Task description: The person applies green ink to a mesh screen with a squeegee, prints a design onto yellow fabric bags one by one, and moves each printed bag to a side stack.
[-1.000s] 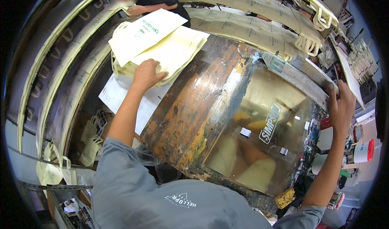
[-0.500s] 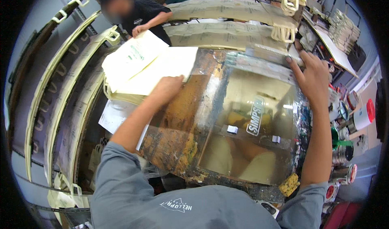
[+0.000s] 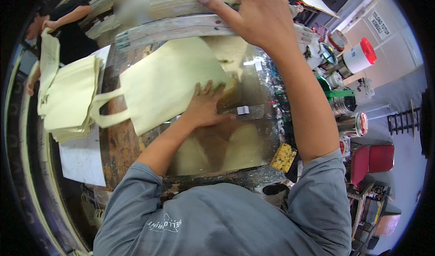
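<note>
My left hand (image 3: 206,106) lies open, fingers spread, on the lower right corner of a pale cream tote bag (image 3: 167,79). The bag lies across a glass plate (image 3: 217,158) on the worktable, its loop handle pointing left. At the far side, my right hand (image 3: 263,18) is closed on a long-barred frame like a printing screen (image 3: 167,31), thumb along its bar; some fingers are out of sight. This frame stands raised just beyond the bag. White bits of tape (image 3: 243,110) are on the glass beside my left hand.
Left of the table sits a stack of cream bags (image 3: 72,97), where a co-worker (image 3: 68,29) holds one up. Paint cans and tubs (image 3: 358,58) line the right side. A yellow sponge (image 3: 283,157) rests at the near right corner. A red chair (image 3: 371,163) stands beyond.
My left hand has moved from the bag stack to the glass, where a tote bag now lies. My right hand still holds the frame. The view has swung right.
</note>
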The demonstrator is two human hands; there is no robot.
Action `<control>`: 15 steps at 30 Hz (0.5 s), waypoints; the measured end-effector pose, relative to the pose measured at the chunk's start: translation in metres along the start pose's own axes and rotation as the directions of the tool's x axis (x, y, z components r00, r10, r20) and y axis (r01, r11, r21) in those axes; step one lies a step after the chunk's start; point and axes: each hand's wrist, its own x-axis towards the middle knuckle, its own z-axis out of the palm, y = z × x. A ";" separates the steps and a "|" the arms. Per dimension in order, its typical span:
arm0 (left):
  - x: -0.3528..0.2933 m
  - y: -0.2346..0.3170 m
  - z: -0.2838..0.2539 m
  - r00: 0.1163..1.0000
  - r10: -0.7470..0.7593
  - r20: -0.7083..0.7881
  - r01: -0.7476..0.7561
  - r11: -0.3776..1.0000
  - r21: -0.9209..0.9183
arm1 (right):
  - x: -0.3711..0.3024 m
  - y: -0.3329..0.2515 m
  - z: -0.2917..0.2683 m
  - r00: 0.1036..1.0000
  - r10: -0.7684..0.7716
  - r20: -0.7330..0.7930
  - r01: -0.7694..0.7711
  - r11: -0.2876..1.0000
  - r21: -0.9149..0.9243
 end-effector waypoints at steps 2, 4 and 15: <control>0.017 0.027 -0.001 0.994 0.088 0.059 -0.086 0.995 -0.048 | 0.008 -0.002 -0.006 0.996 0.044 0.076 -0.043 0.999 -0.017; 0.020 0.037 0.010 0.988 0.155 -0.009 -0.155 0.986 -0.057 | 0.003 0.003 0.008 0.989 -0.038 -0.140 0.043 0.998 0.036; 0.028 0.066 0.034 0.953 0.244 -0.178 -0.261 0.962 -0.079 | 0.015 0.007 0.004 1.000 -0.002 0.022 0.003 0.999 -0.038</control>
